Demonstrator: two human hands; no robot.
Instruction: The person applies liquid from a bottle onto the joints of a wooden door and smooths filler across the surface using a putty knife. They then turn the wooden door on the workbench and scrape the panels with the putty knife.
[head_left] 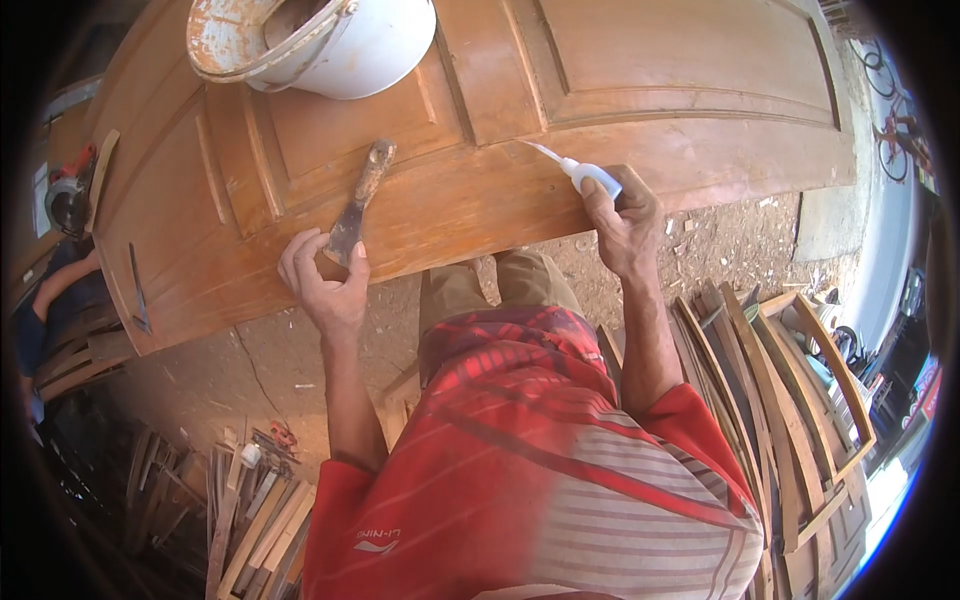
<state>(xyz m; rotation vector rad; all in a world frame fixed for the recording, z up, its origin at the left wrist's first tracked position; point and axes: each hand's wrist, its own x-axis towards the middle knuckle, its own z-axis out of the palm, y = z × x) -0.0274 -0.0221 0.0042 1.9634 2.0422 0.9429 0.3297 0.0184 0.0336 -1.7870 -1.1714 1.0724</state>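
A brown panelled wooden door (pixel 450 220) lies flat in front of me. My left hand (pixel 328 282) is at its near edge, thumb and fingers closed about the dark blade of a putty knife (pixel 362 195). The knife's worn handle points away from me. My right hand (pixel 627 215) grips a small white glue bottle (pixel 598 181) between thumb and fingers. Its thin nozzle points up and left, with the tip close to the door's surface near a panel moulding.
A stained white bucket (pixel 365 50) stands on the door's far side. A dark thin tool (pixel 137 290) lies at the door's left end, near another person's arm (pixel 65 285). Wooden frames (pixel 770 400) and strips of wood (pixel 265 530) lie behind me on both sides.
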